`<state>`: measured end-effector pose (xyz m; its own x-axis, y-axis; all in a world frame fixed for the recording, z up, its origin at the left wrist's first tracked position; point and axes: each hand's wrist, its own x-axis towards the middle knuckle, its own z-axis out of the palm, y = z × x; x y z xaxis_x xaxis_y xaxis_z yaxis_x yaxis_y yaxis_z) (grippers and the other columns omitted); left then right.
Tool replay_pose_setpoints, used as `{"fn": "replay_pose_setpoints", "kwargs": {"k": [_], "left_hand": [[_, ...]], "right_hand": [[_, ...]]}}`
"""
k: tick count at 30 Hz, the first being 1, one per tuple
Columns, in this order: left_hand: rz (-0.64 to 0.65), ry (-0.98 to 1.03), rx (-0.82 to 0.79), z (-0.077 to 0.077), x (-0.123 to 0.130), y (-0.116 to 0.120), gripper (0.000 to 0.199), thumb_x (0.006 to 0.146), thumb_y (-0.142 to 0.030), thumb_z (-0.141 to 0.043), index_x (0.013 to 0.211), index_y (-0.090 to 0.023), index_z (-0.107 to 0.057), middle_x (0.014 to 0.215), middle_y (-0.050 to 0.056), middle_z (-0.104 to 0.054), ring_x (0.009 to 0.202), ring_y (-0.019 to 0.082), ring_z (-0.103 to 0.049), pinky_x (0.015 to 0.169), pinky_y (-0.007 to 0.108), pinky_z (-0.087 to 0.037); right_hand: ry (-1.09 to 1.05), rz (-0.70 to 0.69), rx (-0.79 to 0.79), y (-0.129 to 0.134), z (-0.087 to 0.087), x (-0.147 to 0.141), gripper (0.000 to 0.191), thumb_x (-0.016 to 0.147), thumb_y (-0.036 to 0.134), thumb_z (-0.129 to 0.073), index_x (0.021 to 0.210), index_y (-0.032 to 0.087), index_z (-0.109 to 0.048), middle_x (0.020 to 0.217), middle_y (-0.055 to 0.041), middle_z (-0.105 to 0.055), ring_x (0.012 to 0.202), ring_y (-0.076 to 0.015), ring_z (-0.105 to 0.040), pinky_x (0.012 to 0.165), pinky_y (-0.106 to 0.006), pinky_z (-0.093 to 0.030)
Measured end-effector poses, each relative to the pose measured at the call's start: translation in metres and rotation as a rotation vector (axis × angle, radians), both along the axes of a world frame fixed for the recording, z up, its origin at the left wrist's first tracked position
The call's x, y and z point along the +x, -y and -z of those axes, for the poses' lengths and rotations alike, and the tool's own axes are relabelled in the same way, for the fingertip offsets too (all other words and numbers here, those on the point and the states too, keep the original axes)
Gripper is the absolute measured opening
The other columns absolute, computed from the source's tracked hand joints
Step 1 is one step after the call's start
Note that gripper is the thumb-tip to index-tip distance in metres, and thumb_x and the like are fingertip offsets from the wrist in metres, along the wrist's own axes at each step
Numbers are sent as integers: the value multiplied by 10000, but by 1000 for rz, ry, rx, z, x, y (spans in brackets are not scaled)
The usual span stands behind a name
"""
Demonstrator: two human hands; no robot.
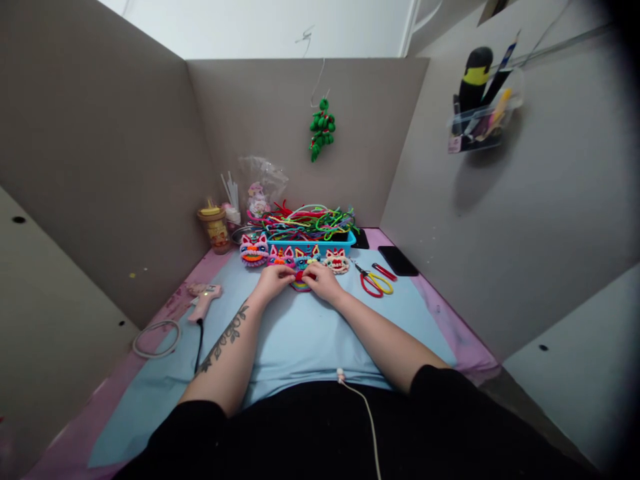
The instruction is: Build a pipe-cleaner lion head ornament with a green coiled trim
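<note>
My left hand [273, 281] and my right hand [324, 281] meet at the middle of the light blue cloth [300, 333]. Pinched between their fingertips is a small pipe-cleaner figure [301, 285], red on top with rainbow bands below; the fingers cover much of it. Just behind my hands stands a row of pipe-cleaner animal heads: a purple-and-orange one [255, 251] at the left, a pink one [281, 256], a blue one [307, 255] and a cream one [337, 261].
A blue basket [345, 247] of pipe cleaners stands behind. To the right lie scissors [374, 283], a red cutter [385, 271] and a black phone [398, 261]. A pink glue gun [204, 301], its cable and a cup [217, 230] are at left. Partition walls enclose the table.
</note>
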<state>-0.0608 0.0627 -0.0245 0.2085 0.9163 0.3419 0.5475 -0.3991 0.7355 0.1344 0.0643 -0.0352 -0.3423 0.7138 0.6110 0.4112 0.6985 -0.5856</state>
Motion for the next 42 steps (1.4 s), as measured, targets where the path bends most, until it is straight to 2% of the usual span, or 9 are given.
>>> {"fn": "replay_pose_setpoints", "kwargs": {"k": [8, 13, 18, 23, 32, 35, 37, 40, 42], "left_hand": [[-8, -190, 126, -7, 18, 9, 151, 729, -150, -614, 833, -168, -722, 823, 40, -717, 743, 159, -630, 724, 255, -474], [-8, -207, 151, -5, 17, 6, 139, 738, -163, -622, 834, -170, -722, 837, 44, -719, 765, 163, -627, 738, 257, -469], [-5, -196, 139, -5, 18, 7, 144, 743, -179, -620, 843, -174, -724, 819, 41, -717, 742, 162, -626, 721, 259, -472], [9, -165, 118, -6, 16, 6, 152, 741, -170, -613, 845, -173, -724, 851, 48, -717, 773, 169, -634, 750, 268, -483], [76, -116, 37, -10, 12, 5, 182, 742, -187, -592, 855, -166, -733, 865, 61, -725, 812, 193, -644, 779, 300, -492], [52, -67, 48, -17, 10, 8, 209, 743, -203, -575, 874, -158, -733, 886, 71, -724, 833, 198, -642, 805, 310, -486], [-36, 27, 70, -27, 5, 12, 265, 764, -248, -548, 938, -146, -720, 930, 83, -718, 841, 199, -641, 794, 311, -491], [-252, 157, 127, -51, -10, 27, 342, 780, -322, -519, 987, -118, -699, 951, 100, -710, 833, 203, -635, 748, 307, -496], [-331, 175, 164, -71, -23, 43, 365, 778, -348, -516, 1000, -117, -691, 939, 92, -709, 814, 192, -631, 737, 292, -489]], "right_hand": [[-119, -56, -89, -10, -1, 7, 194, 828, 228, -496, 740, 184, -663, 870, -56, -636, 874, -177, -584, 842, -329, -453], [-283, 6, -145, -20, -7, 27, 247, 856, 305, -466, 798, 203, -683, 910, -37, -672, 932, -182, -593, 949, -382, -405], [-118, -40, -94, -21, -3, 31, 155, 786, 201, -545, 770, 200, -699, 893, -47, -659, 913, -179, -593, 893, -350, -441], [26, 12, -133, -21, 4, 25, 227, 731, 70, -530, 824, 182, -704, 881, -56, -655, 866, -178, -596, 813, -334, -472], [6, -98, 30, -8, 0, 17, 165, 776, 145, -584, 872, 211, -700, 921, -49, -628, 910, -178, -586, 863, -346, -465], [12, -114, 50, -6, 0, 15, 146, 786, 172, -589, 863, 216, -705, 911, -51, -619, 913, -183, -582, 862, -349, -465], [2, -118, 46, -7, 1, 14, 153, 791, 173, -577, 860, 221, -705, 910, -50, -620, 905, -181, -584, 855, -348, -467], [-44, -121, 3, -7, 1, 12, 176, 803, 175, -539, 858, 218, -700, 920, -50, -633, 908, -182, -589, 861, -350, -464], [-99, -113, -63, -8, 0, 11, 205, 820, 196, -498, 900, 212, -686, 941, -51, -645, 916, -182, -591, 869, -352, -459]]}}
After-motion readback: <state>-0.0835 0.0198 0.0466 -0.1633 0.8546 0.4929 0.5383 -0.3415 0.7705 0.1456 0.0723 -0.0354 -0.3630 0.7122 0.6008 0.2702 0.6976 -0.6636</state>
